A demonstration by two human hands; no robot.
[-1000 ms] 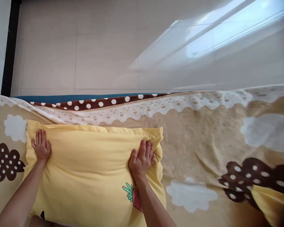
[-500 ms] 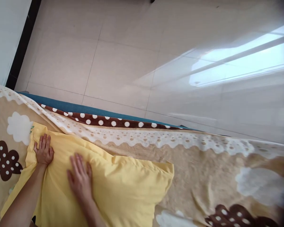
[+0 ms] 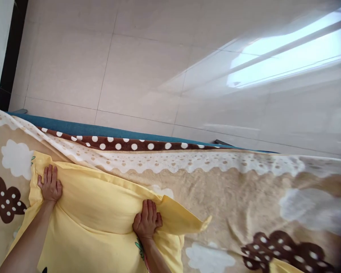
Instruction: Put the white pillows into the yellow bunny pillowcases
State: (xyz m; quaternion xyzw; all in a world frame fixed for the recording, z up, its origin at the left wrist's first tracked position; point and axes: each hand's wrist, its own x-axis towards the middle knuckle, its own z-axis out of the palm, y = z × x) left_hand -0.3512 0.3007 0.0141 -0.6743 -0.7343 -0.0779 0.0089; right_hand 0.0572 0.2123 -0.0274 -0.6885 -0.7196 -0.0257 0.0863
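Note:
A yellow pillow (image 3: 96, 201) lies on the bedspread (image 3: 224, 197), its far edge raised in a flap that ends in a pointed corner on the right. My left hand (image 3: 50, 185) rests flat near the pillow's far left corner, fingers stretched out. Toward the right side, my right hand (image 3: 147, 220) presses on the pillow with its palm down and fingers extended. Between the two hands the cloth bulges, with a crease curving below it. A small green leaf print (image 3: 139, 248) shows beside my right wrist. The pillow's near part runs out of view.
Brown and white cloud shapes pattern the tan bedspread, which has a scalloped white border (image 3: 170, 163). Beyond it run a brown polka-dot strip (image 3: 119, 144) and a blue bed edge (image 3: 82, 127). Glossy floor tiles (image 3: 142, 76) lie past the bed. Yellow cloth (image 3: 282, 266) pokes in at bottom right.
My right hand has moved right across the pillow, from its middle to near its right side. The pillow's far right edge now stands up as a flap. My left hand stays in place.

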